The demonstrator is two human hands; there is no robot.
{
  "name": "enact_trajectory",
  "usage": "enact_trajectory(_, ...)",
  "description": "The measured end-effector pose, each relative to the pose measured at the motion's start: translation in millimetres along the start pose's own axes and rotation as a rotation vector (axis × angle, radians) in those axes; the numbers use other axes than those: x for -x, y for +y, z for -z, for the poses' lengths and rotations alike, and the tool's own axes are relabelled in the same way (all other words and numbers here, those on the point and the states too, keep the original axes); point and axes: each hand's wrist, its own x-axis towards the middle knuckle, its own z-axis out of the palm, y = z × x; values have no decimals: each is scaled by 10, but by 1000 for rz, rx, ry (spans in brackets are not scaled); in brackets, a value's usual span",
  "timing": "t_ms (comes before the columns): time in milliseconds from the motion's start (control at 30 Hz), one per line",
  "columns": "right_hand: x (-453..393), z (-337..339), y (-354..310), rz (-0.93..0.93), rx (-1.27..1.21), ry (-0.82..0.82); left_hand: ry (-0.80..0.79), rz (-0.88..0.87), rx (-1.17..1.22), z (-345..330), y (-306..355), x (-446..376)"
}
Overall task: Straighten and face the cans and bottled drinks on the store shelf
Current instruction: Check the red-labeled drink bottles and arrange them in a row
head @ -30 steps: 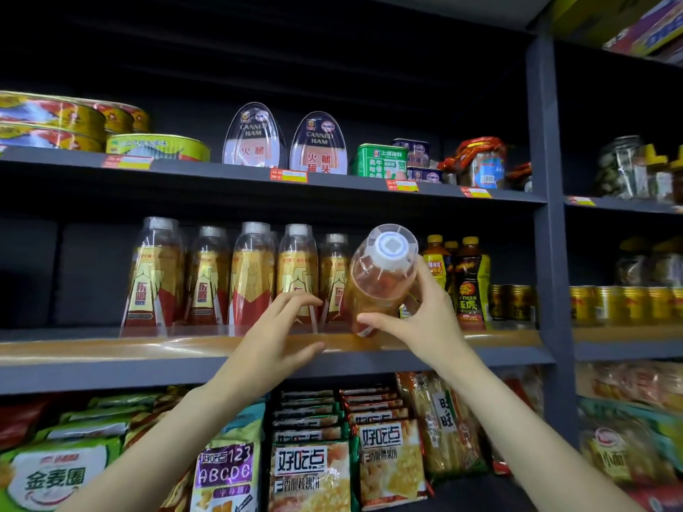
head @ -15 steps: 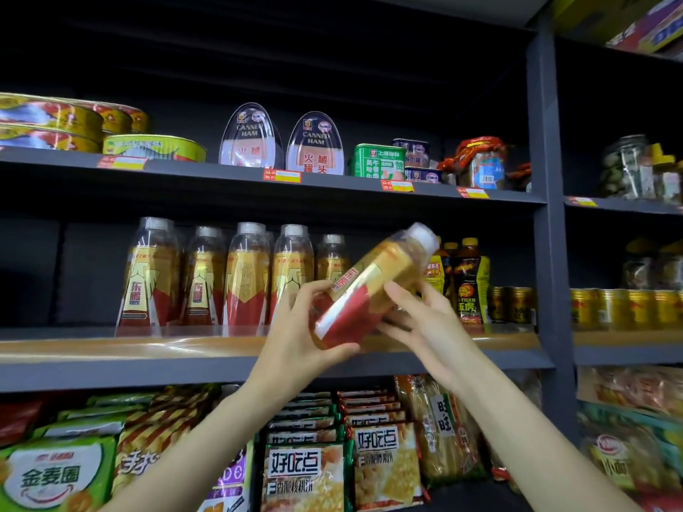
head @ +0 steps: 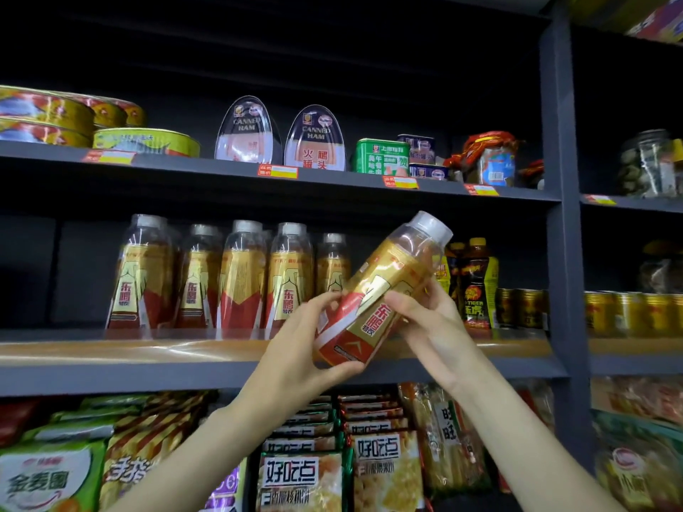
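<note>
So rn both hands are on one bottle (head: 380,293), held up in the air just in front of the middle shelf (head: 148,358), near its right end and not touching the board. Left hand (head: 295,358) wraps the red base w/ thumb underneath, right hand (head: 430,327) pinches the mid label from the right side, fingers curled on it. Key thing imo: the long axis is tilted, base down-left toward the person, silver cap up-right pointing at the shelf upright (head: 565,216). Label w/ the logo faces out already, so it prob just needs tipping upright and setting down in the gap at the right end of the row (head: 229,279), between that row and the tiger drinks (head: 476,282). Left hand is the nearer one to that gap, tbh. Counts: 5 matching bottles standing in the front row, maybe more behind but can't tell; 1 in hand; at least 2 tiger bottles; gold cans (head: 517,308) further right, too blurry to count.
</note>
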Motion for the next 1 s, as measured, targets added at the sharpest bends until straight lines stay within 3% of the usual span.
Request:
enact_trajectory(133,-21,-78,44,-19,17,4,290,-120,-373,-31,-87,-46)
enact_trajectory(200,-34,-139,75,-63,31,27,356,-240,-549,-38,-114,-60)
enact_trajectory(333,-46,-154,90,-38,50,83,318,-365,-587,-27,-176,-29)
enact_trajectory(533,-114,-81,34,76,128,13,123,-415,-547,121,-267,-36)
enact_trajectory(600,-145,-62,24,103,175,1,87,-343,-429,124,-233,-30)
enact_trajectory(800,-142,-54,-75,140,410,-112,-118,164,238,163,-44,-177)
enact_trajectory(867,-150,-101,-116,154,474,-127,-154,201,328,148,-19,-190)
enact_trajectory(1000,-222,-234,-133,160,496,-106,-53,246,347,112,56,-195)
